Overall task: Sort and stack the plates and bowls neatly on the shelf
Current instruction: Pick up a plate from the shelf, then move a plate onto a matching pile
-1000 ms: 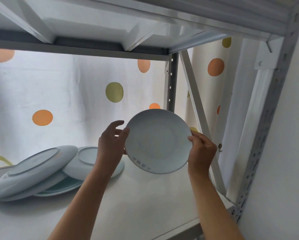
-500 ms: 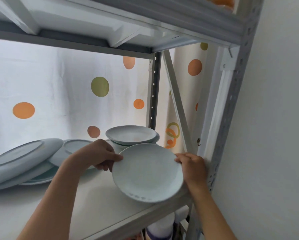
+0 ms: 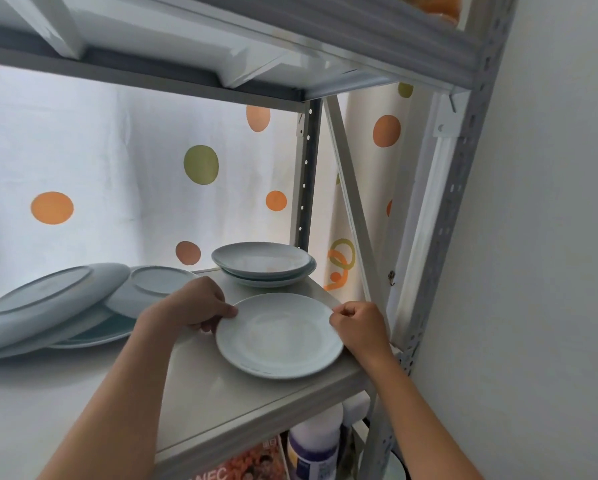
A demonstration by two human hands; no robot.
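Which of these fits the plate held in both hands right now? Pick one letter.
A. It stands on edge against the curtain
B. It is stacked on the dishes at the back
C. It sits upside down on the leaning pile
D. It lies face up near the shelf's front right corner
D: the plate lies face up by the shelf's front right corner, left hand and right hand gripping its rim, apart from the back stack.
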